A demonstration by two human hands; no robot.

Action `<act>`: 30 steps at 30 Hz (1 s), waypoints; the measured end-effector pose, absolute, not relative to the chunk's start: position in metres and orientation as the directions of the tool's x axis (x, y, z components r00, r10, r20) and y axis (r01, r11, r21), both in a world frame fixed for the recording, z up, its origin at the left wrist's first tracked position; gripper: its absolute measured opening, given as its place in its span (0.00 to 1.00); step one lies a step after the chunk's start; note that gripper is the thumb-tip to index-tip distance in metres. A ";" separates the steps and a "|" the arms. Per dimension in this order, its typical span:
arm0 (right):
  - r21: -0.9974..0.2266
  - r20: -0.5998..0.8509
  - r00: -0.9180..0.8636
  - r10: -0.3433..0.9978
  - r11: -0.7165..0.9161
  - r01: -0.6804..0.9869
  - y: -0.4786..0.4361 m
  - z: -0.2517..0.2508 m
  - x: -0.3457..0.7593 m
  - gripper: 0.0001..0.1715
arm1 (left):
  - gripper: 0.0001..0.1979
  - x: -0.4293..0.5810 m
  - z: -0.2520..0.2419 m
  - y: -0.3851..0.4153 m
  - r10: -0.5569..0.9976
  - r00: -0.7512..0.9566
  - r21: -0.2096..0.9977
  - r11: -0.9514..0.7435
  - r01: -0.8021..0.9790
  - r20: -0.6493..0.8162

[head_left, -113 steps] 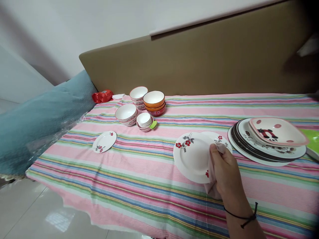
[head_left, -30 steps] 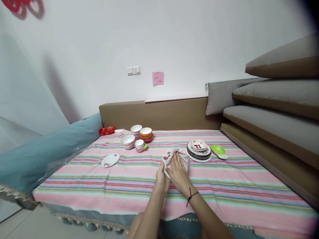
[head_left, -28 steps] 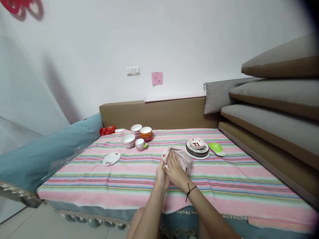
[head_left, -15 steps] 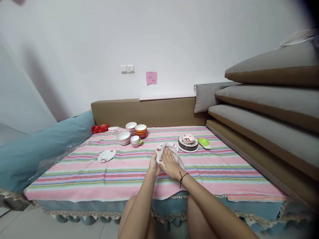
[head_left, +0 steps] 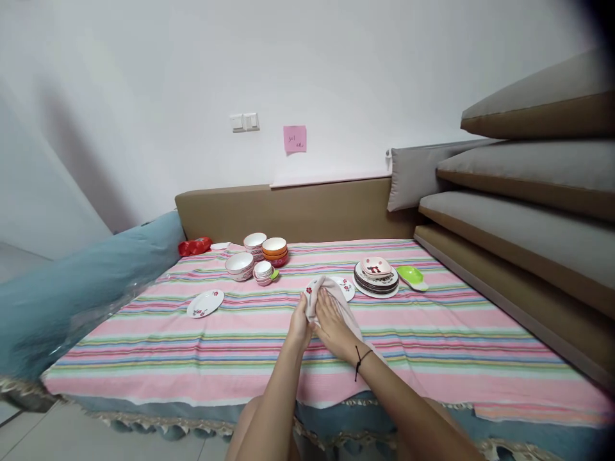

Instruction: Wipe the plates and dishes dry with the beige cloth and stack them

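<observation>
My left hand (head_left: 300,323) grips the left rim of a white plate (head_left: 309,292) with red flowers, held above the striped cloth. My right hand (head_left: 331,320), a dark cord at its wrist, presses a pale wiping cloth (head_left: 350,314) onto that plate with its fingers extended. The wiping cloth covers most of the plate's face and hangs down to the right. Just behind, another flowered white rim (head_left: 348,289) shows, partly hidden; it looks like a second plate. To the left lies a flowered oval plate (head_left: 205,303).
Right of my hands stand stacked plates (head_left: 372,286) topped by a pink-white dish (head_left: 376,266), beside a green dish (head_left: 412,276). Bowls (head_left: 239,264), orange and red bowls (head_left: 275,248) and small cups (head_left: 263,270) stand back left. Stacked cushions (head_left: 519,211) border the right.
The view has shifted slightly. My right hand and the wiping cloth have moved a little on the held plate, and more of the flowered rim behind shows.
</observation>
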State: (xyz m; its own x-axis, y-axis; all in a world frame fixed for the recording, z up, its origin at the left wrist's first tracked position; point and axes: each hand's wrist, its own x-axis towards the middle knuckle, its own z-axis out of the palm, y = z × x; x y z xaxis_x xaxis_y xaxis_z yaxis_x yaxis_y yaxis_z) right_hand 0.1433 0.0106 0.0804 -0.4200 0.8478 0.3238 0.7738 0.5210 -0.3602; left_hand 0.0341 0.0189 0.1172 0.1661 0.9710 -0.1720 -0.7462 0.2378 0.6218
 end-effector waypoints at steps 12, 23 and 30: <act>-0.406 0.348 -0.381 0.856 0.504 0.762 0.009 0.067 0.158 0.41 | 0.18 0.042 0.109 0.019 0.974 0.157 0.669 0.228 -0.707 -0.165; -0.379 0.353 -0.479 0.803 0.591 0.712 0.009 0.071 0.166 0.43 | 0.19 0.033 0.117 0.024 0.983 -0.031 0.618 0.088 -0.781 -0.179; -0.430 0.339 -0.480 0.809 0.587 0.685 0.007 0.066 0.161 0.39 | 0.18 0.046 0.105 0.013 0.977 0.107 0.663 0.204 -0.720 -0.184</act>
State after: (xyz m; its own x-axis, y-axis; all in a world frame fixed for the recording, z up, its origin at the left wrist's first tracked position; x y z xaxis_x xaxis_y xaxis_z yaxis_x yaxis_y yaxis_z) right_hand 0.1613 0.0068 0.0660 -0.4803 0.8089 0.3392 0.6853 0.5874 -0.4305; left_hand 0.0465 0.0132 0.1048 0.1069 0.9770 -0.1843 -0.7204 0.2039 0.6629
